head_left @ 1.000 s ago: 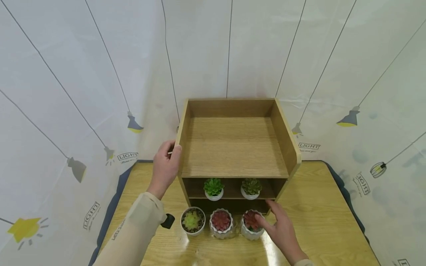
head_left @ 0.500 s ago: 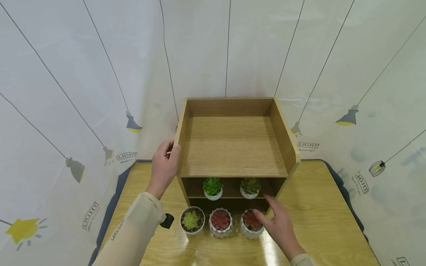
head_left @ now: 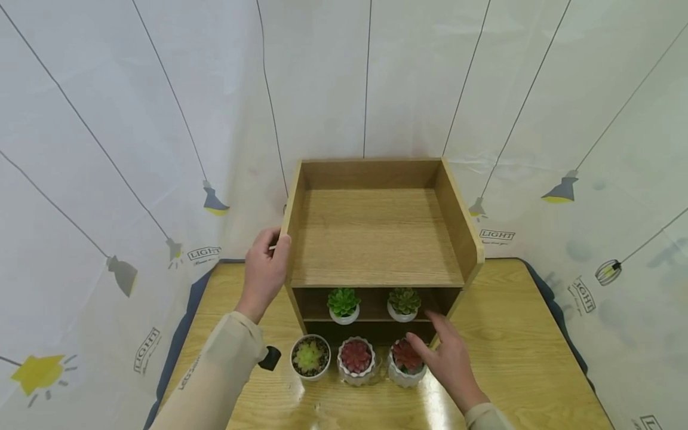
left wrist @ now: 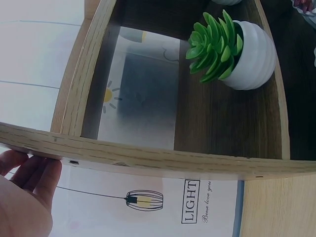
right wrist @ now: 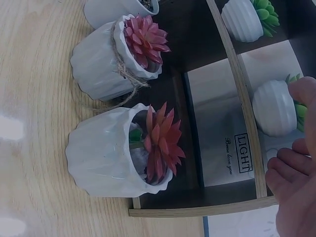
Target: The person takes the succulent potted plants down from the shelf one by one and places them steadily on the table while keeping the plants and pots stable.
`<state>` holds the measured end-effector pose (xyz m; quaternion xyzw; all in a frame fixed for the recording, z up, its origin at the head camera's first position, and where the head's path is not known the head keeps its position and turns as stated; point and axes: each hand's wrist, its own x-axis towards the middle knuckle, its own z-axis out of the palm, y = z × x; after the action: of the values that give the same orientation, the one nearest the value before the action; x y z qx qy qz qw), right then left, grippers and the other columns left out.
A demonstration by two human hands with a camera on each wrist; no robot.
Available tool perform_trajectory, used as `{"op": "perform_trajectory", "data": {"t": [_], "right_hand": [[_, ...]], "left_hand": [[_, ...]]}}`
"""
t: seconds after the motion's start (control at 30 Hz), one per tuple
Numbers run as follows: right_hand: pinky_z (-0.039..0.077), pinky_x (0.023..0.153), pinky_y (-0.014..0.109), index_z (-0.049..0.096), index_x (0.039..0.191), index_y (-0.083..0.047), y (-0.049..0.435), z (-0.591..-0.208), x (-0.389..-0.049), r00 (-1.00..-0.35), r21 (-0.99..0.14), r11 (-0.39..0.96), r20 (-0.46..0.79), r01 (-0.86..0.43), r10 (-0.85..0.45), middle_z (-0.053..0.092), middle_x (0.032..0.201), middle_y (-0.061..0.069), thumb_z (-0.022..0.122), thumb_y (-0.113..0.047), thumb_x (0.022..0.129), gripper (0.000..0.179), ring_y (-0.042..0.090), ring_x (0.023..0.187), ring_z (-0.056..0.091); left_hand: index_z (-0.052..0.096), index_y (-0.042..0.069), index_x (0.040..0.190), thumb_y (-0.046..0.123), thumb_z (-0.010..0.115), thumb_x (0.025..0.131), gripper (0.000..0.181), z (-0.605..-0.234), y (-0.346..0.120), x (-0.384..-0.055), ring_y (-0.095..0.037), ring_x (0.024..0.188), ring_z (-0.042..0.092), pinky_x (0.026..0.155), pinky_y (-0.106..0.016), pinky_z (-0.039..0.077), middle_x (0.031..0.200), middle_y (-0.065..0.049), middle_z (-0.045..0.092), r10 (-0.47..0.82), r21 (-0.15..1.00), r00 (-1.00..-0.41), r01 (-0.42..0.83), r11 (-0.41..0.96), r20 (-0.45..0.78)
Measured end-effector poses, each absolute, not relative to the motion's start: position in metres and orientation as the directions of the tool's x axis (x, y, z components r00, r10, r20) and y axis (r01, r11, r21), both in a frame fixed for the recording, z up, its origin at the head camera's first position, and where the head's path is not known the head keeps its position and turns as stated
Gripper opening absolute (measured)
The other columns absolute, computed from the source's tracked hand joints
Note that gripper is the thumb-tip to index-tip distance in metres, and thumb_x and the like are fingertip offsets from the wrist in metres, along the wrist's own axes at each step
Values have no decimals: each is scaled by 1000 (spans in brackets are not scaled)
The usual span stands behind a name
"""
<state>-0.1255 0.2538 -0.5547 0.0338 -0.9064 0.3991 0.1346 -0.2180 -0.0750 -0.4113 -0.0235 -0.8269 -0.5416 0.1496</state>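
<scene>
My left hand (head_left: 266,269) touches the outer left side of a wooden shelf unit (head_left: 371,239), fingertips against the panel in the left wrist view. My right hand (head_left: 448,361) is at the front of the shelf's right half, thumb and fingers spread apart. Close to its fingers, a dark green succulent in a small white pot (head_left: 403,306) stands on the middle shelf. In the right wrist view, the thumb overlaps that plant's leaves, with the fingers beside the ribbed pot. A bright green succulent in a white pot (head_left: 344,306) stands further left on the same shelf.
On the table (head_left: 516,334) before the unit stand three more potted succulents: a yellow-green one (head_left: 310,357), a red one with twine (head_left: 356,360), and another red one (head_left: 407,361) just left of my right hand. A printed wall sheet (head_left: 333,77) hangs behind.
My right hand has moved slightly forward, its fingers reaching further toward the middle shelf, nearer the dark green succulent. The left hand and the pots keep their places.
</scene>
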Motion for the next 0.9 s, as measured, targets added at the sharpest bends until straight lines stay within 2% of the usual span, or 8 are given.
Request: {"op": "perform_trajectory", "data": {"t": [0.33, 0.6, 0.9], "right_hand": [[53, 91, 63, 63, 129, 9, 248, -555, -133, -936, -684, 703, 344, -195, 75, 66, 124, 28, 83, -21, 86, 56, 49, 114, 64], [51, 95, 63, 61, 130, 11, 244, -554, -139, -951, -687, 712, 295, -148, 88, 63, 126, 32, 84, -24, 86, 61, 51, 117, 61], [50, 96, 63, 59, 137, 7, 239, -549, -144, -972, -705, 705, 207, -72, 108, 61, 132, 30, 81, -32, 90, 65, 49, 119, 60]], "left_hand": [[64, 3, 131, 27, 48, 106, 38, -412, -75, -218, -31, 105, 67, 84, -40, 56, 119, -17, 64, -128, 888, -955, 193, 417, 268], [64, 2, 130, 27, 49, 106, 38, -411, -75, -217, -32, 104, 68, 83, -40, 57, 118, -18, 65, -127, 890, -954, 199, 411, 272], [64, 1, 130, 26, 50, 106, 38, -411, -75, -217, -32, 105, 68, 84, -43, 58, 118, -18, 65, -124, 891, -954, 203, 405, 274]]}}
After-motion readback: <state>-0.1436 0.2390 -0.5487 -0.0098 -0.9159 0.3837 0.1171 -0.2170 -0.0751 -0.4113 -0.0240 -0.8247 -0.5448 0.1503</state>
